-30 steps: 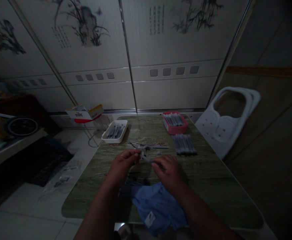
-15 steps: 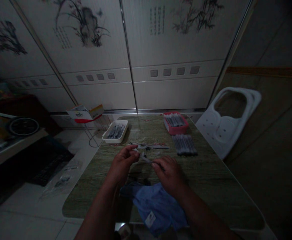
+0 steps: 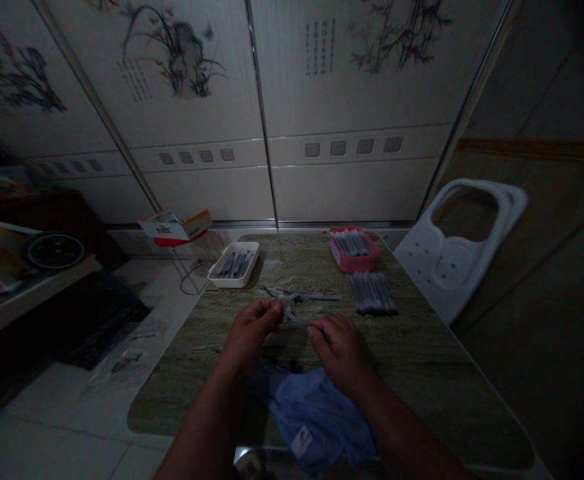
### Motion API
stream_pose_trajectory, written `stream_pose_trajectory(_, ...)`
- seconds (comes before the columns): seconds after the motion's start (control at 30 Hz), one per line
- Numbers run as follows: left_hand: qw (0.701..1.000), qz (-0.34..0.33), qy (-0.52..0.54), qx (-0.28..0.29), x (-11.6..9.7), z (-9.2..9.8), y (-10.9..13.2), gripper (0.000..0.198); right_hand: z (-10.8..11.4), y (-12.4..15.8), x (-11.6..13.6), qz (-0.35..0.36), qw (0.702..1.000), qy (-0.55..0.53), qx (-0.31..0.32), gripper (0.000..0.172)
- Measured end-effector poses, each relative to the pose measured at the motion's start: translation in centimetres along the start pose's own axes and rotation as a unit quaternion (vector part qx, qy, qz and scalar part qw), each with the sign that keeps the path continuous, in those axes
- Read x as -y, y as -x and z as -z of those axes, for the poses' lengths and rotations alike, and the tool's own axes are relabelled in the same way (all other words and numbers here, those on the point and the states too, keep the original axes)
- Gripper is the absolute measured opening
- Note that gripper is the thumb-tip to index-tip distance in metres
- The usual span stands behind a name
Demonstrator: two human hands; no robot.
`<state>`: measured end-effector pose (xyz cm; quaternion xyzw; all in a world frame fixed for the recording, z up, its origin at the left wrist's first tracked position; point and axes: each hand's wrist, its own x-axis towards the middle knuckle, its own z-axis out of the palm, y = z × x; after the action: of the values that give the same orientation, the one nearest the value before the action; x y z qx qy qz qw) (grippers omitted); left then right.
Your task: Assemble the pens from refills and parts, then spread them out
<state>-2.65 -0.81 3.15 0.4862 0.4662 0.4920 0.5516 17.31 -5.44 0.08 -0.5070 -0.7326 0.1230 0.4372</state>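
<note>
Over the middle of a green wood-grain table [image 3: 422, 360], my left hand [image 3: 251, 330] and my right hand [image 3: 337, 347] are both closed in a pinch on a thin pale pen [image 3: 297, 319] that runs between them. Just beyond my fingers lie a few loose pen parts [image 3: 305, 295]. A blue cloth [image 3: 312, 413] lies under my wrists at the near edge.
A white tray [image 3: 235, 264] of dark pens sits at the table's far left. A red tray [image 3: 352, 247] of pens stands far right, with a row of pens [image 3: 371, 292] in front of it. A white plastic seat [image 3: 459, 240] leans at the right. Panelled wall behind.
My left hand's fingers opened slightly half a second ago and are pinched on the pen's end again. The view shifted a little; my right hand stayed put.
</note>
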Motion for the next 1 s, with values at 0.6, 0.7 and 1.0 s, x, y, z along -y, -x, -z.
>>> stream_pose_trajectory(0.6, 0.997, 0.016, 0.044, -0.066, -0.1, -0.9, 0.1, 0.043, -0.2, 0.0, 0.0, 0.003, 1.0, 0.002, -0.005, 0.015)
stream_pose_trajectory(0.7, 0.996, 0.022, -0.031, -0.086, 0.4, -0.6, 0.0, 0.038, -0.3, 0.0, -0.1, 0.004, 1.0, -0.002, -0.015, 0.015)
stream_pose_trajectory(1.0, 0.999, 0.017, 0.044, 0.011, 0.1, -0.4, 0.0, 0.035, -0.2, 0.1, -0.4, -0.014, 1.0, -0.021, -0.017, 0.017)
